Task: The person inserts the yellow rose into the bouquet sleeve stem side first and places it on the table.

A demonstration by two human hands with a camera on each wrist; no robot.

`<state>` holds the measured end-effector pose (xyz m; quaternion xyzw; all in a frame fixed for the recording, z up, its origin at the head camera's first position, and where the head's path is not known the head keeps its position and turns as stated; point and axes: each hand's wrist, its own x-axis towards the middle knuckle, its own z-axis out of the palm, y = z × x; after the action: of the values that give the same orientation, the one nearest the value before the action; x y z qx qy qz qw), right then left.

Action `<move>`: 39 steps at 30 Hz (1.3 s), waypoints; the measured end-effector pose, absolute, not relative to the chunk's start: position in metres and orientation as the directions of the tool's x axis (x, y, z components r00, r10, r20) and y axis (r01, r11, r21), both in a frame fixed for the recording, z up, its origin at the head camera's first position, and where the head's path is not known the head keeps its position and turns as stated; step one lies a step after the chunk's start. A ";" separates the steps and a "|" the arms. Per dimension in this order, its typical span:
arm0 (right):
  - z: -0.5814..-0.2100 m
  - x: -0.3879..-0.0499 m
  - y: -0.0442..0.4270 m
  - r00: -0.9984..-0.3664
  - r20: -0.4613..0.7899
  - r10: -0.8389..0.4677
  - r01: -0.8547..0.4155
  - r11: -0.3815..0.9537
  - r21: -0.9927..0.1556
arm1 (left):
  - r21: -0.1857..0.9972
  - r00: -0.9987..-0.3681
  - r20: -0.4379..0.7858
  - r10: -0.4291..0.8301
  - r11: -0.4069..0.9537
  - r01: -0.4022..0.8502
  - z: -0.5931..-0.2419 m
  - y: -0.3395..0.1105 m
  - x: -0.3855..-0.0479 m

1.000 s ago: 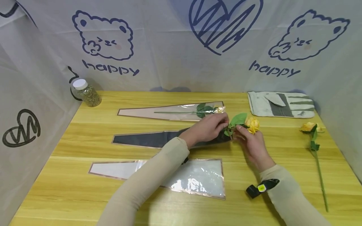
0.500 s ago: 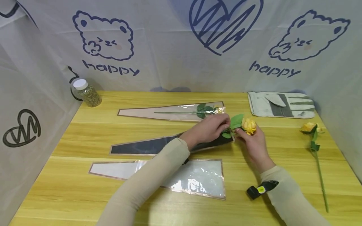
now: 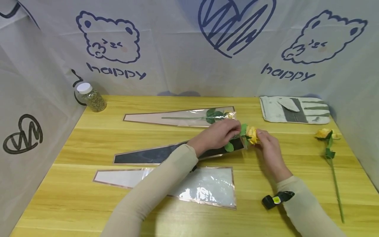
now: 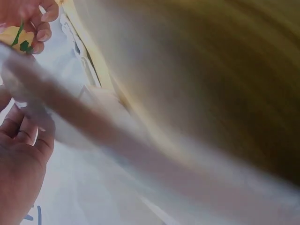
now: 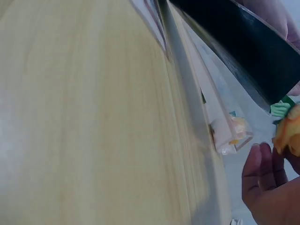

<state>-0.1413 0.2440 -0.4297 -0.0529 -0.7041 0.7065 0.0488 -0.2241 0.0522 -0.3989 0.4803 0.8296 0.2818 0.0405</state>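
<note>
In the head view my left hand (image 3: 217, 134) pinches the wide mouth of a black flower sleeve (image 3: 148, 155). My right hand (image 3: 271, 152) holds a yellow artificial rose (image 3: 252, 134) by its bloom, just right of that mouth. The rose's green leaves lie at the opening, and its stem is hidden by the sleeve and my left hand. In the right wrist view the bloom (image 5: 289, 131) sits at the fingertips, with the raised sleeve (image 5: 248, 51) beside it. The left wrist view is blurred by the sleeve in front of my left hand (image 4: 23, 164).
A sleeve with a rose inside (image 3: 148, 118) lies behind, and a white-clear sleeve (image 3: 207, 187) in front. To the right are another yellow rose (image 3: 333, 171) and a work glove (image 3: 296, 110). A lidded jar (image 3: 94, 100) stands back left on the wooden table (image 3: 74, 204).
The rose has moved left toward the sleeve's mouth, its leaves now at the opening. My right fingers have shifted from below the bloom onto it. The sleeve's narrow end has swung slightly nearer.
</note>
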 end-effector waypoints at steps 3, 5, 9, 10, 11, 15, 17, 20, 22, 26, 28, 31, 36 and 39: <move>-0.432 -0.142 0.244 -0.988 0.057 0.145 -0.043 0.103 -0.994 | 0.483 -0.515 0.213 0.830 0.369 0.794 -0.399 0.053 -0.223; -0.433 -0.143 0.243 -0.985 0.088 0.146 -0.064 0.162 -0.985 | 0.475 -0.504 0.215 0.836 0.362 0.802 -0.399 0.053 -0.222; -0.435 -0.145 0.240 -0.983 0.100 0.157 -0.067 0.204 -0.977 | 0.457 -0.484 0.229 0.845 0.345 0.820 -0.401 0.054 -0.221; -0.435 -0.145 0.240 -0.982 0.105 0.154 -0.070 0.221 -0.973 | 0.458 -0.483 0.230 0.845 0.344 0.820 -0.400 0.054 -0.221; -0.435 -0.145 0.240 -0.983 0.108 0.148 -0.071 0.235 -0.969 | 0.454 -0.483 0.234 0.844 0.345 0.822 -0.401 0.054 -0.221; -0.435 -0.145 0.242 -0.989 0.104 0.107 -0.070 0.286 -0.956 | 0.445 -0.493 0.230 0.839 0.360 0.820 -0.400 0.053 -0.222; -0.435 -0.144 0.244 -0.992 0.092 0.087 -0.063 0.294 -0.954 | 0.438 -0.498 0.221 0.838 0.371 0.819 -0.400 0.052 -0.222; -0.435 -0.143 0.245 -0.995 0.075 0.067 -0.052 0.297 -0.953 | 0.436 -0.498 0.207 0.842 0.376 0.818 -0.400 0.052 -0.222; -0.436 -0.142 0.245 -0.995 0.076 0.056 -0.055 0.314 -0.948 | 0.435 -0.494 0.200 0.846 0.375 0.819 -0.399 0.051 -0.222; -0.437 -0.142 0.242 -0.997 0.068 0.032 -0.053 0.343 -0.938 | 0.442 -0.490 0.193 0.850 0.370 0.817 -0.399 0.053 -0.222; -0.437 -0.142 0.241 -0.998 0.063 0.021 -0.051 0.368 -0.928 | 0.433 -0.485 0.196 0.853 0.368 0.823 -0.400 0.055 -0.222; -0.437 -0.142 0.238 -0.999 0.047 0.008 -0.040 0.419 -0.907 | 0.415 -0.475 0.198 0.857 0.366 0.833 -0.401 0.057 -0.222; -0.436 -0.142 0.235 -1.000 0.012 0.007 -0.007 0.497 -0.868 | 0.378 -0.483 0.155 0.861 0.400 0.835 -0.404 0.058 -0.220; -0.435 -0.141 0.236 -1.000 -0.009 0.027 0.021 0.497 -0.867 | 0.353 -0.498 0.127 0.858 0.431 0.831 -0.406 0.058 -0.219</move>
<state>-0.1411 0.2357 -0.4352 -0.0139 -0.8652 0.5013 0.0028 -0.2194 0.0583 -0.4056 0.4995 0.8450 0.1876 0.0356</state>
